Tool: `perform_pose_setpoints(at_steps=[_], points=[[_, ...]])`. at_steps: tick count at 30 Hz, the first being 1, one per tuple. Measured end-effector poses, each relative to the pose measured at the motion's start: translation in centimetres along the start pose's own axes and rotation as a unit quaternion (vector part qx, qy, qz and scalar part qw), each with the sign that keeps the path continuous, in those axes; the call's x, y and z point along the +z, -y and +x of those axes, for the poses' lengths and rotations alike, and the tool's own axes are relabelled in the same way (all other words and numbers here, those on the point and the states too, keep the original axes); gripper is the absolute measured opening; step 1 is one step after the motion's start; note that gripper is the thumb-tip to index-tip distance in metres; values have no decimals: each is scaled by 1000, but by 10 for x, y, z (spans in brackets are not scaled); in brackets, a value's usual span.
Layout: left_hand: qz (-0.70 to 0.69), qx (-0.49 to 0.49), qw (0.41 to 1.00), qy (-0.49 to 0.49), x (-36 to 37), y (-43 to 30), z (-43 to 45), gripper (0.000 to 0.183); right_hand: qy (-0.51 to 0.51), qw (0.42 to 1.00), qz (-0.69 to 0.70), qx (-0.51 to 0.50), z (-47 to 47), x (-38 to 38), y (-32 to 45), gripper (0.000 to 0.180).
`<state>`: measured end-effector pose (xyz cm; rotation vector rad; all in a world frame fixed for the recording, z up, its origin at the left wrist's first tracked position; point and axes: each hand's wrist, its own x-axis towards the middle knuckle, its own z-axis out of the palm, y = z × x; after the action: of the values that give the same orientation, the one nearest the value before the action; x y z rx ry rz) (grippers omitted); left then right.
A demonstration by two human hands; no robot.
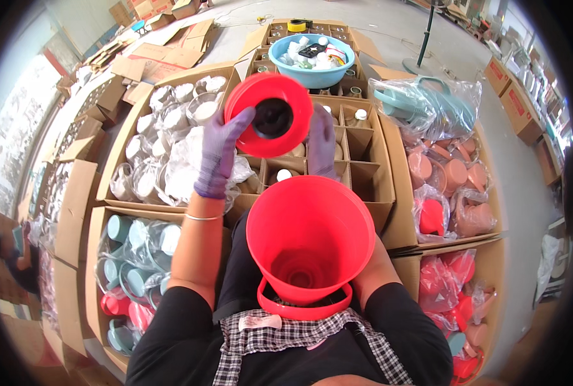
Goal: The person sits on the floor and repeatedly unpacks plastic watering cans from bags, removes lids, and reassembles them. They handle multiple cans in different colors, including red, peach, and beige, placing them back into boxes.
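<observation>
My left hand (224, 140), in a purple knit glove, grips the left rim of a red plastic part (286, 137) that has a round opening with a dark inside. At its right side is my right hand (322, 140), gloved alike, with the fingers upright; whether it presses on the part cannot be told. A large red plastic vessel (310, 217), wide mouth up, with a red band-like handle, rests on my lap. Beyond it stands a divided cardboard carton (385, 173) holding several bottles with white caps (283, 174).
Around me stand cartons of wrapped white parts (175, 116), teal parts (137, 280), pink-brown parts (455, 173) and red parts (433, 284). A blue basin (315, 77) of small white pieces sits ahead. Bagged teal parts (431, 101) lie at right. A person (21, 260) is at far left.
</observation>
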<state>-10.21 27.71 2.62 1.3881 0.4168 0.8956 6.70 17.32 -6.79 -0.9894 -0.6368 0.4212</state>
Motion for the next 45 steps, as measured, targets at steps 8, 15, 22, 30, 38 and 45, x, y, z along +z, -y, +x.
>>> perform_pose_setpoints(at_steps=[8, 15, 22, 30, 38, 45], points=[[95, 44, 972, -212, 14, 134, -48, 59, 162, 906, -363, -147, -29, 15, -30, 69], [76, 15, 966, -245, 10, 116, -52, 59, 124, 907, -401, -10, -4, 3, -39, 53], [334, 119, 928, -115, 17, 103, -68, 56, 157, 946, -237, 158, -29, 19, -59, 63], [164, -2, 961, -222, -5, 105, -55, 71, 148, 975, -117, 121, -3, 7, -73, 65], [424, 239, 868, -101, -5, 104, -60, 64, 83, 920, 150, 353, -23, -4, -106, 61], [-54, -13, 910, -410, -34, 117, -49, 45, 283, 655, -701, -12, -16, -49, -136, 44]])
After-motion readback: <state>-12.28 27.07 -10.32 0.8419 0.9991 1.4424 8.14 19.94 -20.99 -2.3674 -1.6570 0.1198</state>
